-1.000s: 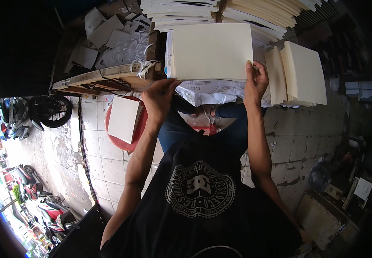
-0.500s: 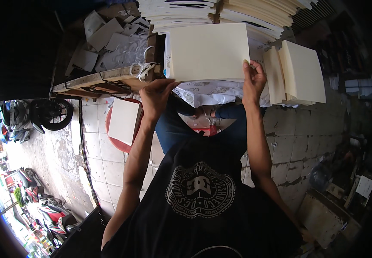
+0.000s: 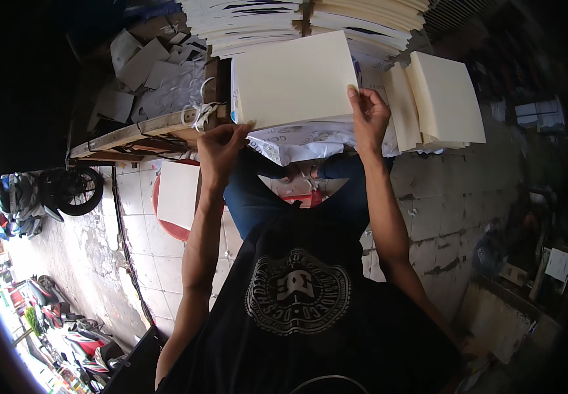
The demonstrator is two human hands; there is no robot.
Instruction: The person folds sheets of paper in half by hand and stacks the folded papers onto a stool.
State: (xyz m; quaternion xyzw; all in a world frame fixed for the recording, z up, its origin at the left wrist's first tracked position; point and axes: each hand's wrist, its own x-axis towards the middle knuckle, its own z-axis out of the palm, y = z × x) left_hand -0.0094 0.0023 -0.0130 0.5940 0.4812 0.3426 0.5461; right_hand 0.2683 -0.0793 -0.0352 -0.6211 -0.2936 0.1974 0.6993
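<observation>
A large cream sheet of paper or thin card [image 3: 294, 79] is stretched between my two hands, over the white-covered work surface [image 3: 303, 146]. My left hand [image 3: 221, 148] pinches its near left corner between thumb and fingers. At its right edge, my right hand [image 3: 370, 118] grips with the thumb on top and the fingers below. The sheet lies tilted, its right end farther from me than its left. Whether it is a single sheet or several layers, I cannot tell.
Tall piles of cream sheets [image 3: 363, 23] stand behind. A folded cream stack [image 3: 448, 98] is at the right. Paper scraps [image 3: 159, 79] fill a wooden-framed table [image 3: 146, 131] at the left. Below it, a red round stool [image 3: 171, 228] carries a pale stack [image 3: 179, 194].
The sheet has turned slightly, its right end swinging away from me. Both hands still hold it. The whole view has shifted and rotated a little.
</observation>
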